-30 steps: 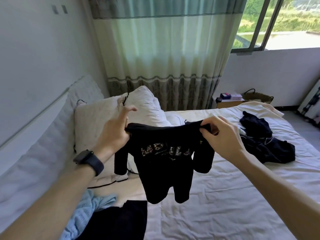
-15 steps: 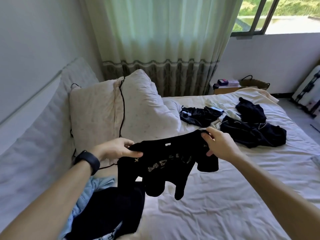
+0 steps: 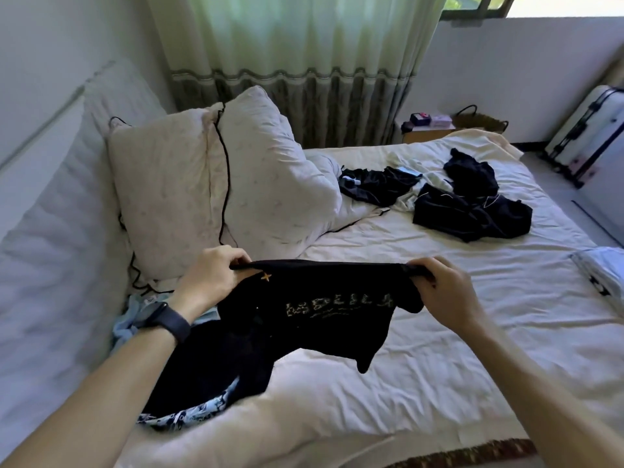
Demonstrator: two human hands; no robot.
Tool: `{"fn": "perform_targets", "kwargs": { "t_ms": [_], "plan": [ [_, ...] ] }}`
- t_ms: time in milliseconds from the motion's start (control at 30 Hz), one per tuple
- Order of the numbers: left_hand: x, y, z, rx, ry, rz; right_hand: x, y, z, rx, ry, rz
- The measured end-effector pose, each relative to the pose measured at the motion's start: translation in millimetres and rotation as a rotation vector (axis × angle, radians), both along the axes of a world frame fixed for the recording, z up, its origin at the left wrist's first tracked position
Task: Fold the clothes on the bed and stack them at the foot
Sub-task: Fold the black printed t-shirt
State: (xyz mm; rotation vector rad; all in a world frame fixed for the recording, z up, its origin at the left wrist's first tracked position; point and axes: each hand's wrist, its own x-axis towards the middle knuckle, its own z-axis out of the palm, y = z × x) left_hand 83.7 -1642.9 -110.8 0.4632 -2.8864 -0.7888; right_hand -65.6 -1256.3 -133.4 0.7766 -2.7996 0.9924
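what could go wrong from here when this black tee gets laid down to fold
1. The black t-shirt hangs unevenly. Its left side sags onto the dark garment lying below, so the two may bunch together when it is lowered.
2. The left grip and right grip pinch only the shoulder edges, and the hem dangles to a twisted point. It would likely land creased unless it is shaken flat first.

Arms outstretched, left hand (image 3: 211,278) and right hand (image 3: 446,289) pinch the black shirt (image 3: 320,327).
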Motion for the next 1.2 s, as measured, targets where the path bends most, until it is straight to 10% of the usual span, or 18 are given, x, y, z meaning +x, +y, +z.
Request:
{"fn": "perform_targets", "kwargs": {
  "t_ms": [133, 467, 800, 1200],
  "plan": [
    [26, 25, -5, 0.050, -0.111, 0.001, 18, 21, -14, 0.103, -0.124, -0.061],
    [109, 136, -53, 0.115, 0.369, 0.304, 77, 94, -30, -0.047, -0.080, -0.126],
    [209, 205, -74, -0.153, 0.248, 0.280, 152, 185, -55, -0.097, -0.041, -0.101],
    [121, 161, -91, 0.168, -0.017, 0.328, 80, 150, -85, 0.004, -0.142, -0.103]
  ]
}}
